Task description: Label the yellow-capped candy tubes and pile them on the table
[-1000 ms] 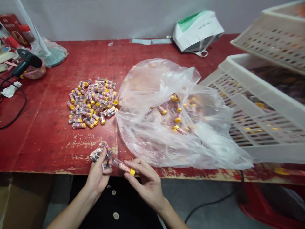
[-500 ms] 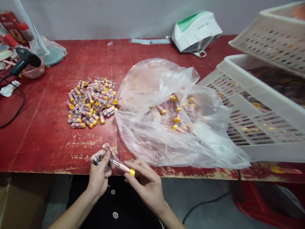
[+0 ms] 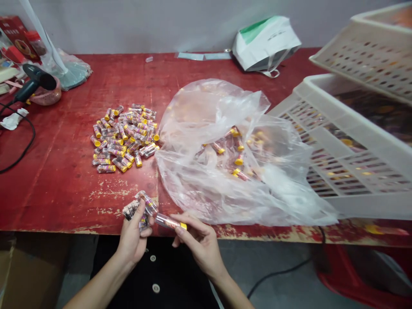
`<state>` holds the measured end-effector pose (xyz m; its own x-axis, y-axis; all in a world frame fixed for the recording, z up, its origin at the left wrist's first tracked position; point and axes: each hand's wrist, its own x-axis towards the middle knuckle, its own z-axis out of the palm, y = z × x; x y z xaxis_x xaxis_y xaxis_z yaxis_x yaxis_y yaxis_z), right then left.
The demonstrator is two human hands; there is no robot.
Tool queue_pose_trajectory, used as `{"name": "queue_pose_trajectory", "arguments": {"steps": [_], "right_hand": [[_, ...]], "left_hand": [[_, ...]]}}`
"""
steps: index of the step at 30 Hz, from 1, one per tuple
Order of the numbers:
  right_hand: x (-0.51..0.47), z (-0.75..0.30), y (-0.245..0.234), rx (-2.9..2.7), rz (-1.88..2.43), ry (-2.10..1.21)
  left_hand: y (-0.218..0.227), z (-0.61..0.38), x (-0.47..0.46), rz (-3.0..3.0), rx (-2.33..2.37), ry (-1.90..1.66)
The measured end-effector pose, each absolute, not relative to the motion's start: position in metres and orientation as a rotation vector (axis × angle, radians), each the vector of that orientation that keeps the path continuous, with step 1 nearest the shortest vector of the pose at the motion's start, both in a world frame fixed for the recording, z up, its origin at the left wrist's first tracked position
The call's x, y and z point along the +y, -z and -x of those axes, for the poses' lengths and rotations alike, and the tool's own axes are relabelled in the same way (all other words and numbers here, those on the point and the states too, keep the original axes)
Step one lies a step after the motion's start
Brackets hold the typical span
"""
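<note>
From where I sat, the clear plastic tube with a yellow cap [image 3: 169, 222] looked smooth and glossy, cap included. The thin, transparent polythene bag [image 3: 193, 111] to its far right was crinkled and shiny. The red-painted wooden tabletop [image 3: 58, 180] had a rough, scuffed finish, with paint chipped away to pale bare wood along the near edge. The off-white perforated plastic crate [image 3: 350, 116] on the right looked smooth and matt.

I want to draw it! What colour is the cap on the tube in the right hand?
Yellow. The cap shows best in the head view.
</note>
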<state>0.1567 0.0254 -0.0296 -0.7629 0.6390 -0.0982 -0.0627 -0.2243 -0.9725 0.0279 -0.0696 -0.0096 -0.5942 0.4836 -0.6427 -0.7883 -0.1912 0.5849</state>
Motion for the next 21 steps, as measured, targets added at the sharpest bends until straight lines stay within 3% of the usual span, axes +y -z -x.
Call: {"name": "queue_pose_trajectory", "arguments": {"steps": [3,9,14,21], "right_hand": [[0.025,-0.156,0.034,-1.658,0.670,-1.928],[0.019,-0.162,0.035,-1.931,0.499,-1.398],[0.013,-0.160,0.030,-1.703,0.695,-1.735],[0.019,-0.162,0.042,-1.539,0.864,-1.836]], "left_hand": [[0.008,-0.029,-0.070,0.450,1.137,-1.854],[0.010,-0.035,-0.072,0.428,1.142,-1.844],[0.012,-0.037,-0.072,0.402,1.214,-1.876],[0.014,-0.029,-0.073,0.516,1.143,-1.894]]}}
